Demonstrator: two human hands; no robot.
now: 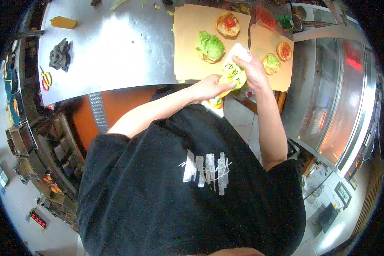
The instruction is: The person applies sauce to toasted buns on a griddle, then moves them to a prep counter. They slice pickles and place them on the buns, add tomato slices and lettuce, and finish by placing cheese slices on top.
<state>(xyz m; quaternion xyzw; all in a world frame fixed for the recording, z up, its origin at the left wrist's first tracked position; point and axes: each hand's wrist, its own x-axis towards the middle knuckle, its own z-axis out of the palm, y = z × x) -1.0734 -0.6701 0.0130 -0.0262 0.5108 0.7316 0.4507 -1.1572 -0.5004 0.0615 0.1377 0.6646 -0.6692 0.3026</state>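
Observation:
A soft, printed plastic packet (233,73) in white, yellow and green is held at a slant in front of the table's near edge. My left hand (211,87) grips its lower part, thumb lying across the print. Higher up, my right hand (255,71) is closed around the white end. The packet's contents cannot be seen. Beyond my hands, a bun half topped with lettuce (211,46) and a bun half with red sauce (228,25) lie on brown paper sheets (188,64). To the right, smaller bun halves, one with lettuce (271,64) and one with red sauce (284,51), rest on another paper stack (259,38).
The metal table (115,60) holds a yellow squeeze bottle (63,22), a crumpled dark cloth (60,55) and scissors with red and yellow handles (46,81) at the left. Lettuce scraps lie along the far edge. A glass-fronted metal cabinet (326,96) stands close on the right.

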